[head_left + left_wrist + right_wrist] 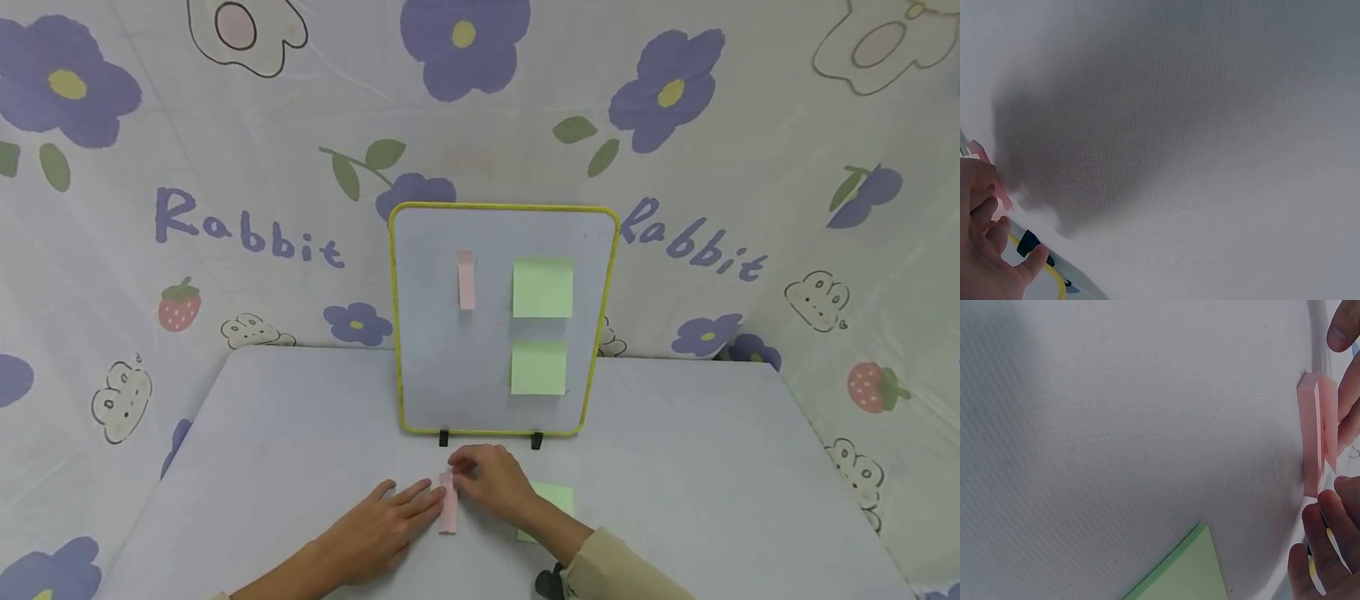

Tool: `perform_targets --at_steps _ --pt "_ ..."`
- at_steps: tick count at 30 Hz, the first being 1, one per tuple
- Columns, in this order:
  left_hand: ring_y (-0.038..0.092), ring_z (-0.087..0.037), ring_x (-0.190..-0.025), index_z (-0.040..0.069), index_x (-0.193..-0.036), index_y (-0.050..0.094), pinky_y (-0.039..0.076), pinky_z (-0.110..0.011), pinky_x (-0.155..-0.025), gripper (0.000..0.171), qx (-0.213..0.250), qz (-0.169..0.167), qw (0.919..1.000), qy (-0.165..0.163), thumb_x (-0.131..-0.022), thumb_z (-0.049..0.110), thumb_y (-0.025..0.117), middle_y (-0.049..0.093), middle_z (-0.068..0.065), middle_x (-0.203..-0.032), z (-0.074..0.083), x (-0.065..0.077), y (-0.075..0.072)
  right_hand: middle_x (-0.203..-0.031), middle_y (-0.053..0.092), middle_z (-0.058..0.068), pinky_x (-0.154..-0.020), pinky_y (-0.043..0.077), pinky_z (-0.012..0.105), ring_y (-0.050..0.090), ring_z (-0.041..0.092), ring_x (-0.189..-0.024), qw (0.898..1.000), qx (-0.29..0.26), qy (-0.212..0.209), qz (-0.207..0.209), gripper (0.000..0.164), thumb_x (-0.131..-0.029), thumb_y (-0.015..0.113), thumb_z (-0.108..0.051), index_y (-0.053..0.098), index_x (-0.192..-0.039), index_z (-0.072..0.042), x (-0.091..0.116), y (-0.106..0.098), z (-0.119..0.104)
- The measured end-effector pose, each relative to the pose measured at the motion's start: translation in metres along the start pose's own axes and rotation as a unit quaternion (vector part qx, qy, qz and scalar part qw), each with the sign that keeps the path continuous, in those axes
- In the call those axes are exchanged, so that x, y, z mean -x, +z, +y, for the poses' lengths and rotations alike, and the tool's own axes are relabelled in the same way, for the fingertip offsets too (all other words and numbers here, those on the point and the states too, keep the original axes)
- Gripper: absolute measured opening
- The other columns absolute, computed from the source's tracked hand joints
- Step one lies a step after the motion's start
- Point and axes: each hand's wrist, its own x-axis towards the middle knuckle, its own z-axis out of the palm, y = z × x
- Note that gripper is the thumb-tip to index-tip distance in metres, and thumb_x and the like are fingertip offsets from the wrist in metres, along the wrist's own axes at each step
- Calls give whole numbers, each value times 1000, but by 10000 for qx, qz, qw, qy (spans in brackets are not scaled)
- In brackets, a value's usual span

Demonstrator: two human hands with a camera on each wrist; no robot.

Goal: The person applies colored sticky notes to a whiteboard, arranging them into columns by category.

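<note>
A pink strip-shaped sticky note pad (447,510) lies upright on the white table below the board. My left hand (388,527) rests beside it with fingers extended, fingertips at the pad's left edge. At the pad's top end, my right hand (491,482) pinches the end of the top pink note with curled fingers. In the right wrist view, that pink note (1330,419) stands partly lifted from the pad's block. A green sticky note pad (551,497) lies partly under my right forearm.
A yellow-framed whiteboard (438,367) stands behind my hands on black feet (536,441). It bears a pink strip note (467,281), an upper green note (543,288) and a lower green note (538,368). A small black object (549,582) sits by the right sleeve. Patterned cloth (480,133) hangs behind.
</note>
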Motion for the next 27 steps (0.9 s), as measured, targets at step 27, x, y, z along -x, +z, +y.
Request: perform_targets --at_steps 27 --pt "42 -18 -140 12 -147 51 47 -48 -97 52 -31 -17 9999 100 -97 24 59 42 0 -156 0 -3 -1 -83 73 -1 -74 53 28 65 5 -78 10000 24 21 0 12 -87 71 -2 75 -97 -6 -1 1 0"
